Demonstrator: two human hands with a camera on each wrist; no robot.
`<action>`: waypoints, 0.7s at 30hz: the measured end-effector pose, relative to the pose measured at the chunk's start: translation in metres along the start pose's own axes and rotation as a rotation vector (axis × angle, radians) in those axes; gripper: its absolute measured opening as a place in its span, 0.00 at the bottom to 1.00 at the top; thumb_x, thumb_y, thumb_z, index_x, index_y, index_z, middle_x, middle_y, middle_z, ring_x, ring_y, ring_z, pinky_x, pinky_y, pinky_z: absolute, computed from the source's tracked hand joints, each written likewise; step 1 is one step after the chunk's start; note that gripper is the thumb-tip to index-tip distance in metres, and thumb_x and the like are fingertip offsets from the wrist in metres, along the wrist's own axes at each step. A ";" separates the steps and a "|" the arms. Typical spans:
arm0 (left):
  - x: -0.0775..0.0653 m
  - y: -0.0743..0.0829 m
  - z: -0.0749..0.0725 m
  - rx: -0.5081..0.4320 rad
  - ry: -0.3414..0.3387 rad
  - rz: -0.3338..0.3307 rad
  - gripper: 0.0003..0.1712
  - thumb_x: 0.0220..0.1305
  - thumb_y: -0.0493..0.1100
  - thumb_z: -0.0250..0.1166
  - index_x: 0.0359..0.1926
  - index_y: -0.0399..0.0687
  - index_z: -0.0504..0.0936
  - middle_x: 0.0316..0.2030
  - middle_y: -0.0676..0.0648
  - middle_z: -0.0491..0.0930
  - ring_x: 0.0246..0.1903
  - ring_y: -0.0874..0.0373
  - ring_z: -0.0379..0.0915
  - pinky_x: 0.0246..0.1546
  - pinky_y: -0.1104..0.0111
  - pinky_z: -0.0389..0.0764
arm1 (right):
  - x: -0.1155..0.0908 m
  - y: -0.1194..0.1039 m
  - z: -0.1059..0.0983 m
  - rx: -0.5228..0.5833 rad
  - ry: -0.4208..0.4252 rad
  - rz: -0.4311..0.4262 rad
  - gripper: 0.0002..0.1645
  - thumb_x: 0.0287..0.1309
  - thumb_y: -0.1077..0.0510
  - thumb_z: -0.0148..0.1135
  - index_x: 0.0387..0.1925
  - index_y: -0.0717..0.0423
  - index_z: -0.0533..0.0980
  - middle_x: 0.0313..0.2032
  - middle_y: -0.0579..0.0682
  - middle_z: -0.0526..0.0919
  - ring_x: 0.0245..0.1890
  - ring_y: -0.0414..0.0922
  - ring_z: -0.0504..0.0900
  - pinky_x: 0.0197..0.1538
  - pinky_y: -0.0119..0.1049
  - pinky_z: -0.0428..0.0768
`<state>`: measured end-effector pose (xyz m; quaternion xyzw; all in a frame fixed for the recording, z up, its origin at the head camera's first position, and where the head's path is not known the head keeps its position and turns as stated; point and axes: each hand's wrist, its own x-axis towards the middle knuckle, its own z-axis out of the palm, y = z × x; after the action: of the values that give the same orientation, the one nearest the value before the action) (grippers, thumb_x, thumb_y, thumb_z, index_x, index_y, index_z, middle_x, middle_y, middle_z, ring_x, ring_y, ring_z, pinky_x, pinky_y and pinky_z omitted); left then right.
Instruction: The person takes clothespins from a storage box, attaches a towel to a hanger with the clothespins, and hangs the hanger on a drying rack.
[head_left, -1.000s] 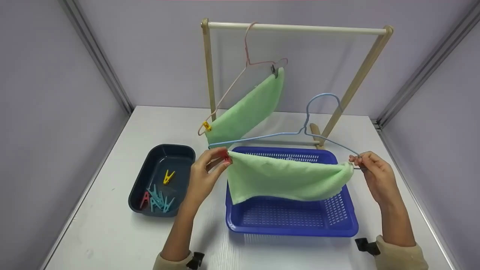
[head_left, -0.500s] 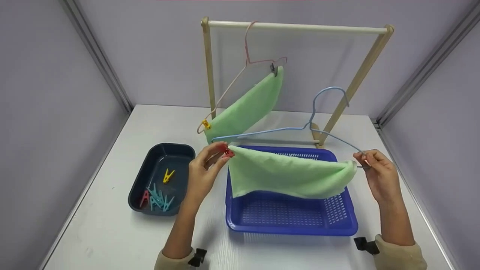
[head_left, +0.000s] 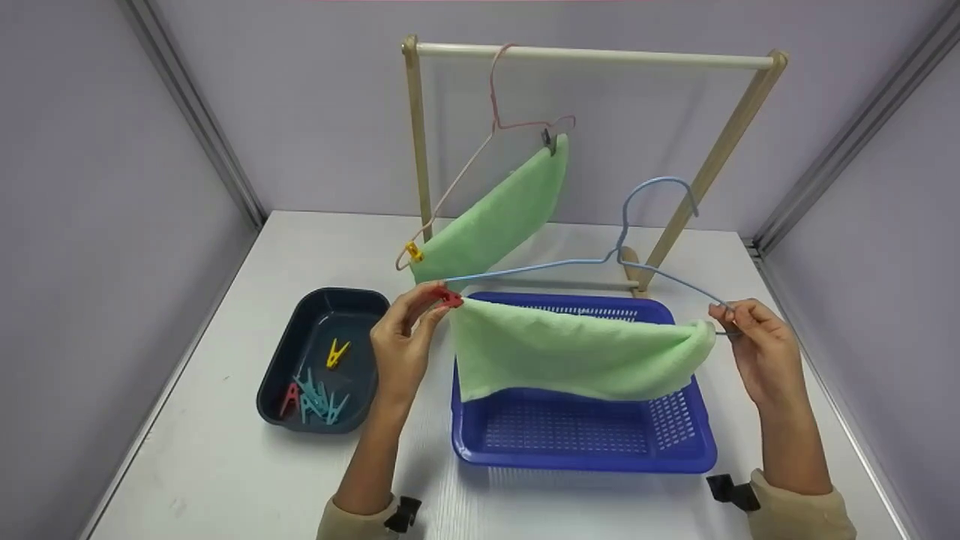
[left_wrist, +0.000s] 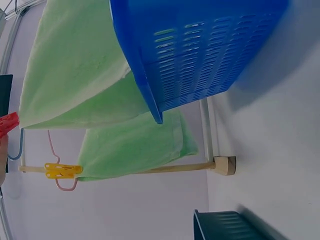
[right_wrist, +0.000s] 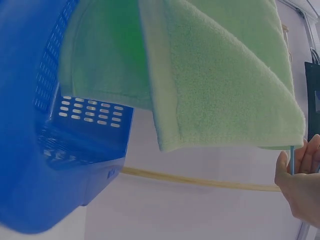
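A pale green towel hangs folded over the lower bar of a blue hanger, above a blue basket. At the towel's left upper corner, my left hand pinches a red clothespin; the same clothespin sits at the towel's edge in the left wrist view. Whether it bites the bar is too small to tell. My right hand grips the hanger's right end, just beyond the towel; in the right wrist view the fingers hold the blue wire.
Behind, a pink hanger hangs from the wooden rack's white rod. It bears a second green towel with a yellow clothespin and a dark clip. At left, a dark tray holds several clothespins.
The hanger has shifted slightly right and up. My left hand, with the red clothespin, rises a little and then shifts left, the clothespin now against the towel's corner.
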<state>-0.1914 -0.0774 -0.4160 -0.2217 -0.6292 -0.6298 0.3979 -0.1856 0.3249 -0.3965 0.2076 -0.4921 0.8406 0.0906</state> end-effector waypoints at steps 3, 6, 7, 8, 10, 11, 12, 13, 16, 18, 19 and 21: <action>-0.001 -0.001 0.000 0.066 0.015 0.076 0.17 0.48 0.24 0.65 0.43 0.31 0.80 0.39 0.42 0.81 0.41 0.49 0.78 0.43 0.62 0.77 | 0.000 -0.001 0.001 0.031 -0.022 -0.001 0.17 0.66 0.73 0.36 0.29 0.71 0.72 0.33 0.58 0.78 0.43 0.49 0.77 0.55 0.35 0.66; -0.002 -0.002 0.000 0.132 -0.002 0.153 0.18 0.45 0.23 0.66 0.41 0.33 0.81 0.38 0.43 0.82 0.39 0.51 0.78 0.43 0.64 0.77 | 0.000 -0.001 0.002 0.009 -0.034 -0.007 0.17 0.66 0.73 0.36 0.29 0.70 0.72 0.33 0.57 0.77 0.42 0.49 0.77 0.55 0.34 0.67; -0.002 -0.003 0.000 0.149 -0.012 0.178 0.19 0.44 0.22 0.67 0.41 0.33 0.81 0.38 0.43 0.82 0.39 0.52 0.78 0.42 0.66 0.78 | 0.000 -0.002 0.002 0.014 -0.046 -0.009 0.17 0.66 0.73 0.35 0.29 0.70 0.72 0.33 0.58 0.77 0.43 0.49 0.77 0.55 0.34 0.67; -0.002 -0.004 0.000 0.161 -0.027 0.200 0.19 0.43 0.21 0.67 0.41 0.34 0.82 0.38 0.44 0.82 0.38 0.52 0.79 0.41 0.66 0.78 | 0.001 -0.002 0.001 0.018 -0.058 -0.011 0.17 0.66 0.73 0.35 0.29 0.71 0.72 0.33 0.58 0.77 0.43 0.49 0.76 0.55 0.34 0.67; -0.002 -0.005 0.000 0.177 -0.057 0.235 0.20 0.41 0.20 0.67 0.40 0.34 0.82 0.38 0.44 0.82 0.37 0.53 0.79 0.39 0.68 0.79 | 0.001 -0.002 0.001 0.020 -0.082 -0.018 0.16 0.66 0.73 0.35 0.29 0.72 0.71 0.34 0.58 0.77 0.43 0.49 0.76 0.55 0.35 0.67; -0.002 -0.006 0.000 0.182 -0.073 0.250 0.21 0.41 0.19 0.67 0.40 0.34 0.82 0.37 0.44 0.82 0.37 0.53 0.79 0.38 0.68 0.79 | 0.001 -0.003 0.001 0.019 -0.091 -0.021 0.16 0.66 0.73 0.35 0.29 0.72 0.70 0.34 0.58 0.77 0.43 0.49 0.76 0.55 0.35 0.67; -0.002 -0.007 0.000 0.182 -0.090 0.260 0.20 0.41 0.19 0.67 0.40 0.34 0.82 0.37 0.44 0.82 0.36 0.53 0.79 0.37 0.69 0.79 | 0.001 -0.003 0.001 0.028 -0.104 -0.024 0.16 0.66 0.73 0.35 0.29 0.73 0.69 0.34 0.59 0.77 0.43 0.50 0.76 0.55 0.35 0.67; -0.002 -0.007 0.000 0.176 -0.110 0.271 0.20 0.41 0.19 0.67 0.40 0.33 0.82 0.37 0.44 0.82 0.36 0.53 0.80 0.37 0.69 0.79 | 0.001 -0.003 0.000 0.040 -0.114 -0.026 0.16 0.66 0.74 0.34 0.29 0.74 0.69 0.34 0.59 0.77 0.43 0.50 0.75 0.55 0.35 0.67; -0.003 -0.007 -0.001 0.181 -0.178 0.300 0.19 0.42 0.19 0.66 0.39 0.33 0.82 0.36 0.44 0.82 0.34 0.54 0.80 0.35 0.70 0.80 | -0.002 -0.004 0.001 0.044 -0.125 -0.037 0.16 0.66 0.74 0.33 0.28 0.75 0.68 0.35 0.60 0.76 0.42 0.50 0.75 0.54 0.36 0.68; -0.004 -0.007 -0.001 0.203 -0.208 0.313 0.17 0.43 0.20 0.66 0.38 0.33 0.82 0.34 0.44 0.83 0.32 0.55 0.80 0.33 0.70 0.80 | -0.003 -0.005 0.002 0.060 -0.135 -0.048 0.16 0.66 0.74 0.33 0.29 0.75 0.68 0.35 0.60 0.76 0.42 0.51 0.75 0.53 0.36 0.69; -0.005 -0.007 0.000 0.224 -0.216 0.312 0.16 0.45 0.21 0.66 0.38 0.33 0.82 0.33 0.44 0.82 0.32 0.55 0.79 0.32 0.69 0.80 | -0.003 -0.005 0.003 0.068 -0.142 -0.053 0.16 0.66 0.75 0.32 0.28 0.75 0.68 0.35 0.60 0.76 0.42 0.51 0.75 0.53 0.36 0.69; -0.006 -0.007 0.000 0.274 -0.227 0.295 0.14 0.49 0.25 0.66 0.40 0.32 0.82 0.35 0.44 0.82 0.33 0.54 0.79 0.33 0.68 0.79 | -0.003 -0.005 0.004 0.068 -0.146 -0.062 0.16 0.66 0.75 0.32 0.28 0.76 0.68 0.34 0.60 0.75 0.42 0.51 0.75 0.52 0.36 0.69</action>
<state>-0.1932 -0.0766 -0.4246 -0.3246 -0.7102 -0.4444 0.4390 -0.1795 0.3241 -0.3918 0.2867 -0.4619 0.8361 0.0734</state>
